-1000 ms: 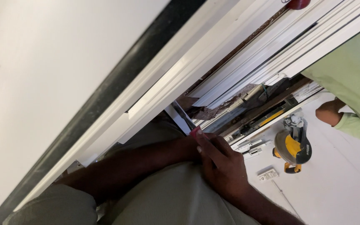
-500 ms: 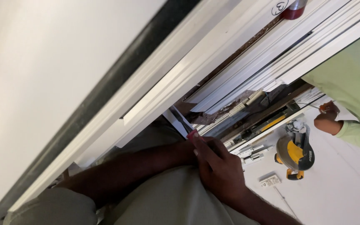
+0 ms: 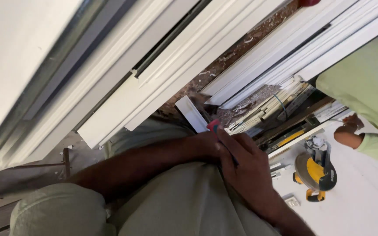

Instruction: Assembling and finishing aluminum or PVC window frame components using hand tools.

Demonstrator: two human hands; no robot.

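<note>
White frame rails (image 3: 184, 65) run slantwise across the room, long and stacked, with a strip of rough brown rubble (image 3: 228, 57) showing between them. Down right the floor (image 3: 372, 205) is pale, and a yellow saw (image 3: 313, 172) sits on it beside small white bits. More white offcuts (image 3: 267, 109) lie heaped in the gap. A co-worker in a green shirt (image 3: 368, 91) leans in from the right, one hand (image 3: 348, 126) low by the offcuts.

Now the person's own hands. The right hand (image 3: 246, 170) has its grip closed round a small red tool (image 3: 214, 126), only the red tip poking out past the fingers. That tip sits right at the end of a short white trim piece (image 3: 192, 114), touching or nearly so. The left hand (image 3: 206, 146) is tucked behind the right; its grip I can't tell.
</note>
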